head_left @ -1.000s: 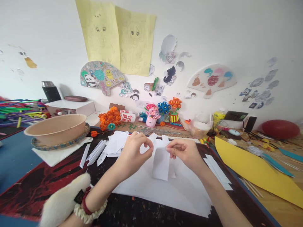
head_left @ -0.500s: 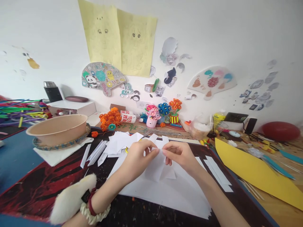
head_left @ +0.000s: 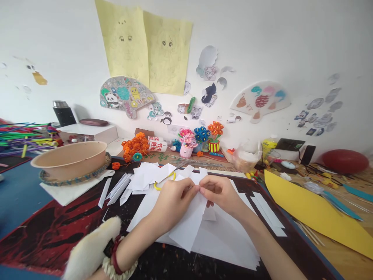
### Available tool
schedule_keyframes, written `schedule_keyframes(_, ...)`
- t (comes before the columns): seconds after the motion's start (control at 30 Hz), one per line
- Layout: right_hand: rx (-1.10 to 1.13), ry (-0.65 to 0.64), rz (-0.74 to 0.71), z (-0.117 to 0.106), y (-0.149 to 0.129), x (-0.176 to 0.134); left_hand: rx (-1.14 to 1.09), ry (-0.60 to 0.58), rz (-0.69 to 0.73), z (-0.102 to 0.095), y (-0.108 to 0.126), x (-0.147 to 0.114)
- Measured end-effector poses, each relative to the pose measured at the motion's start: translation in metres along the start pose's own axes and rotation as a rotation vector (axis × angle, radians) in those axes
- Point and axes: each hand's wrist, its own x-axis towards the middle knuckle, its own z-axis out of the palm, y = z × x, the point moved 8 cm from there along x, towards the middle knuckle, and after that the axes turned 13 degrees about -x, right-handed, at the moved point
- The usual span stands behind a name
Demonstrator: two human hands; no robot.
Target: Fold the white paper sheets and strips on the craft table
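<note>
My left hand (head_left: 176,200) and my right hand (head_left: 220,192) meet at the middle of the work area, thumbs and fingertips pinched close together. Between them they grip a piece of white paper (head_left: 189,225), whose pointed lower part hangs down below my left fingers. Its upper edge is hidden behind my fingers. Under it lies a large white sheet (head_left: 227,245) on the dark mat. Just beyond my left hand are yellow-handled scissors (head_left: 157,185) and a heap of cut white paper pieces (head_left: 145,177).
Folded paper strips (head_left: 119,188) lie left of the heap, more strips (head_left: 268,216) at the right. A beige basin (head_left: 70,159) stands at the left. Yellow card (head_left: 314,217) covers the right side. Pipe-cleaner flowers (head_left: 188,144) line the back by the wall.
The held paper has swung round, its point now lower and further left. My left hand has shifted slightly, showing more of the scissors' yellow handles.
</note>
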Motion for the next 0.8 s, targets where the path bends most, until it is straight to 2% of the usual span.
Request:
schedule_keyframes(0.4,-0.023,-0.078,0.039,0.0035,0.0095,-0.0002,0.083,-0.004,0.009,0.0033,-0.0035,-0.0017)
schedule_keyframes(0.8,0.009,-0.039,0.036,-0.0001,0.0021,-0.0007,0.135,0.076,0.041,-0.006,-0.0004,-0.0012)
